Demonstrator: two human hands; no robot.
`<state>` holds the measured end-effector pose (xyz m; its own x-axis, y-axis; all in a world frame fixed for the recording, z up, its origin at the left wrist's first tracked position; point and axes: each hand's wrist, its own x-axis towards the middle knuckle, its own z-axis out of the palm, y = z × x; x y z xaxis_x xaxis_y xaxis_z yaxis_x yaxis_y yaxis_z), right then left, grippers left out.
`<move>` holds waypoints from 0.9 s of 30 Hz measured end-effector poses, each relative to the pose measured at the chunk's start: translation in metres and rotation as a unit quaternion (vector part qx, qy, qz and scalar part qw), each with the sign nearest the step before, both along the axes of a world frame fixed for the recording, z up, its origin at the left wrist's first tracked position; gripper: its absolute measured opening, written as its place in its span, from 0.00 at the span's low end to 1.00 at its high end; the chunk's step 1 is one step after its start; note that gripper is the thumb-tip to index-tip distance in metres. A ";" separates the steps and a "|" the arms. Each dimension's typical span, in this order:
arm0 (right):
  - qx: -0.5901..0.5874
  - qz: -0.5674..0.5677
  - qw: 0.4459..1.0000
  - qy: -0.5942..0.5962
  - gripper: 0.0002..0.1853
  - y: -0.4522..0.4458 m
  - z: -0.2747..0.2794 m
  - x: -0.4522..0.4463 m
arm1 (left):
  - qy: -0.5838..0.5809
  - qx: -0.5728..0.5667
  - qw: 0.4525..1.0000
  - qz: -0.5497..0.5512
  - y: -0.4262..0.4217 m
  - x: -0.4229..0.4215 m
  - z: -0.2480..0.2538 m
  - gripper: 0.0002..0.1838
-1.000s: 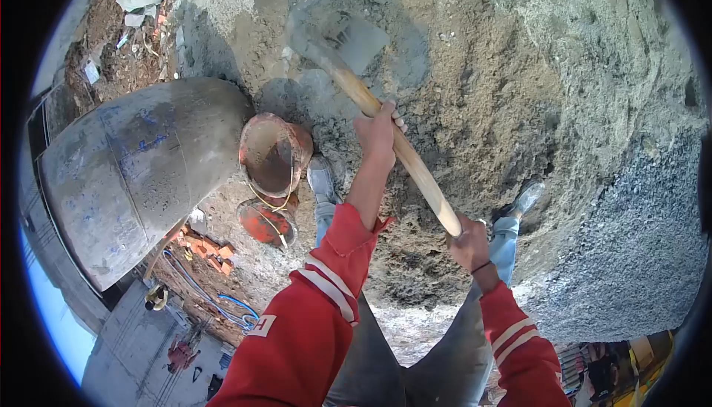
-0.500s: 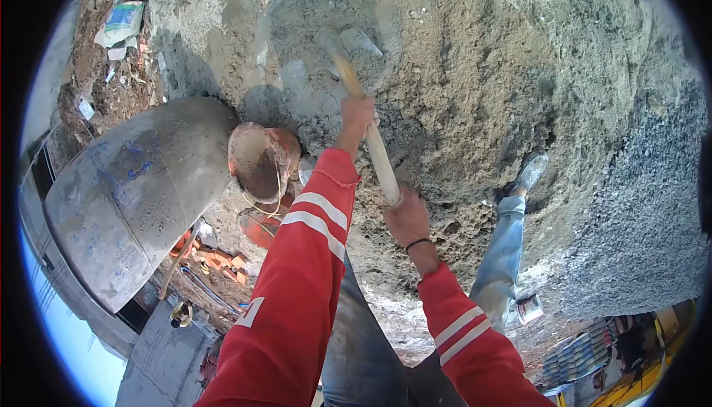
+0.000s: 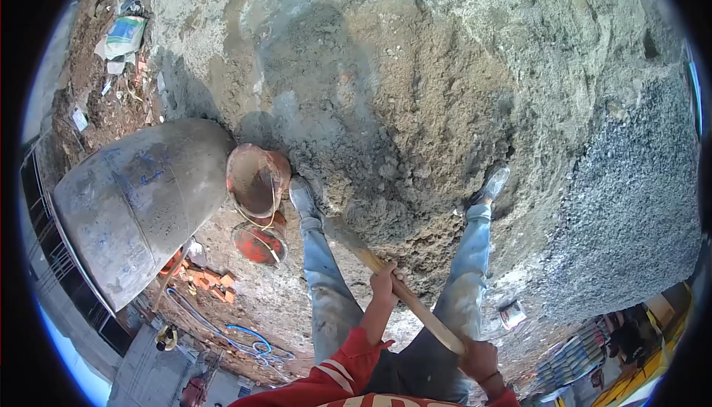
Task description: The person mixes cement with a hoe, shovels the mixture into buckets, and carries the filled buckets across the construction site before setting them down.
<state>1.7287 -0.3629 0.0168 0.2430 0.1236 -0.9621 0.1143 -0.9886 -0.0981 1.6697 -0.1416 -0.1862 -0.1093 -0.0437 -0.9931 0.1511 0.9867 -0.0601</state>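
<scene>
Fingers (image 3: 391, 268) wrap the wooden handle (image 3: 417, 308); the larger bucket (image 3: 279, 169) seems mud-coated inside.

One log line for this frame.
left hand: grips handle around mid-length | right hand: grips handle near its end | bucket: between drum and left shoe

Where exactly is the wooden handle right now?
In the head view, the wooden handle slants across lower centre, from near the left shoe to the right hand, with the left hand gripping it partway.
</scene>
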 end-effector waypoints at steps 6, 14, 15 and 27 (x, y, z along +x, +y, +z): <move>0.010 0.012 0.999 -0.035 0.11 -0.071 -0.024 0.008 | 0.058 0.033 0.996 -0.058 -0.063 0.029 0.001 0.09; 0.236 -0.226 0.909 -0.260 0.17 0.051 -0.229 0.132 | -0.245 0.317 0.889 -0.219 0.056 0.322 -0.062 0.12; 0.267 -0.257 0.885 -0.282 0.17 0.081 -0.252 0.164 | -0.277 0.326 0.868 -0.254 0.062 0.354 -0.080 0.11; 0.104 -0.456 0.877 -0.111 0.17 0.104 -0.254 0.100 | -0.130 0.258 0.793 -0.537 -0.010 0.297 -0.218 0.08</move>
